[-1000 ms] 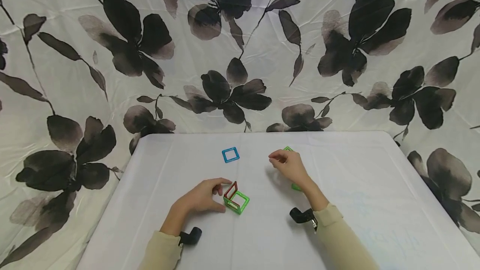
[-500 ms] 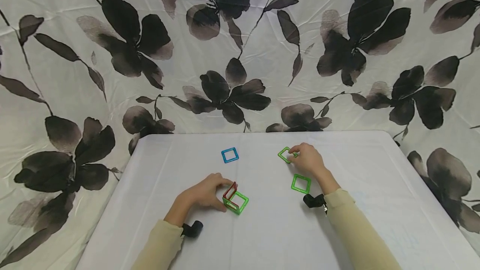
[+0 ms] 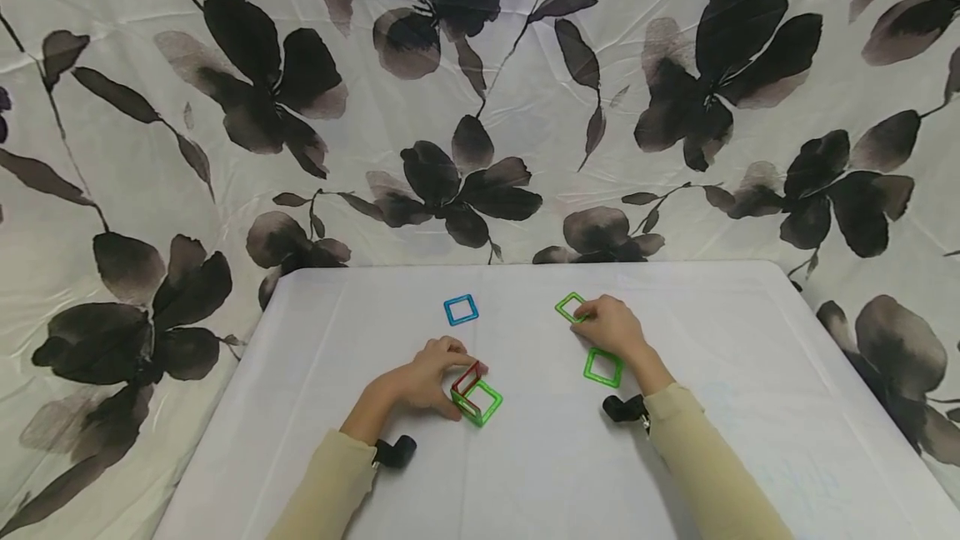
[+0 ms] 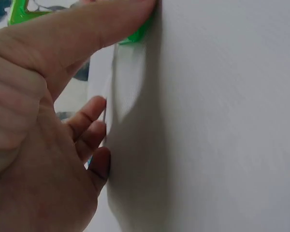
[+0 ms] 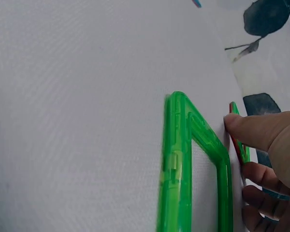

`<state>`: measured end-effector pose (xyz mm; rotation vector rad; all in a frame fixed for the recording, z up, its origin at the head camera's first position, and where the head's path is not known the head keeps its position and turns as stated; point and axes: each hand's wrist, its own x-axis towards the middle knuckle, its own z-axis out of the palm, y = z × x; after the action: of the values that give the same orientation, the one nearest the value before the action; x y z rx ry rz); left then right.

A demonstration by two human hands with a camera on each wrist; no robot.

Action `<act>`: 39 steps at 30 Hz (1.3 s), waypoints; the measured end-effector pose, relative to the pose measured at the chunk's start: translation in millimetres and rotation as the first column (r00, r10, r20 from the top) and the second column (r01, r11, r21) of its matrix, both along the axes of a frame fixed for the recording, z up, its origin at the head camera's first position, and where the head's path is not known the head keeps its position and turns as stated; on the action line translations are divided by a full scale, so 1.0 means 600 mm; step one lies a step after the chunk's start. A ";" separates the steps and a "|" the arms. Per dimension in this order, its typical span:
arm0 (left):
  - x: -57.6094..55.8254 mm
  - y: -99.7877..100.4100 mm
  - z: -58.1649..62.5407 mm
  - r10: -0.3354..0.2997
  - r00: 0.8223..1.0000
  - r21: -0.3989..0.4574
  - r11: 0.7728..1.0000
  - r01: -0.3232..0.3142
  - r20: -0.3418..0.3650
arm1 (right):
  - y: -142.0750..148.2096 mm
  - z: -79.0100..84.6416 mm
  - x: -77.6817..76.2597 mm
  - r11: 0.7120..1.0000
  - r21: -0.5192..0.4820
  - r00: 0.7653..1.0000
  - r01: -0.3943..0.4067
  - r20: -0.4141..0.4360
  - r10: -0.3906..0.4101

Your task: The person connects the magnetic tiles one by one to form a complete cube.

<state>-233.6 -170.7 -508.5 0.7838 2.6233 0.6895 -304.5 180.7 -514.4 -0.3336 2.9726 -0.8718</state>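
Observation:
In the head view my left hand [image 3: 427, 373] grips a small build of magnetic tiles between thumb and index finger. A red square tile [image 3: 466, 377] leans upright there, joined to a green tile [image 3: 492, 412] lying flat. The left wrist view shows only green bits [image 4: 134, 36] of it past the thumb. My right hand [image 3: 615, 332] pinches the near right corner of another green magnetic tile [image 3: 564, 314], partly hidden by the fingers. Seen from the right wrist, a red strip runs along that tile's edge [image 5: 236, 142].
One more green tile [image 3: 588, 363] lies flat just below the right hand, large in the right wrist view. Toward the back lies a blue square tile [image 3: 464, 322]. Black wrist cameras [image 3: 396, 452] sit on both wrists. A floral cloth [image 3: 465, 107] hangs behind the white table [image 3: 525, 482].
My right hand has come rightward and down onto the far green tile, uncovering the nearer one. My left index finger has moved over the red tile, and the build has shifted slightly right.

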 end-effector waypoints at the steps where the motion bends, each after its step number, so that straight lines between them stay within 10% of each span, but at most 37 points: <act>1: -0.001 0.002 -0.001 0.002 1.000 -0.007 1.000 -0.002 0.001 | 0.000 -0.001 0.000 1.000 -0.003 1.000 -0.007 0.004 0.007; 13: 0.009 0.014 -0.005 0.026 0.998 -0.033 0.999 -0.028 -0.065 | 0.001 -0.003 0.009 1.000 -0.008 0.999 -0.022 -0.039 0.021; 20: 0.026 0.003 -0.005 0.076 0.995 0.061 0.995 -0.073 -0.056 | -0.004 -0.007 0.026 0.999 -0.049 0.976 -0.023 -0.218 0.011; 28: 0.065 -0.011 -0.003 0.257 0.965 0.291 0.928 -0.232 -0.048 | -0.014 -0.010 0.048 0.987 -0.139 0.883 -0.075 -0.470 0.001; 39: 0.095 0.000 -0.002 0.333 0.924 0.458 0.862 -0.217 -0.190 | -0.056 -0.003 0.092 0.943 -0.300 0.904 -0.145 -0.427 0.003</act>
<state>-176.7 -170.9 -509.6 0.6447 2.8988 1.3726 -249.1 147.3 -516.4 -0.7305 3.1473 -1.4566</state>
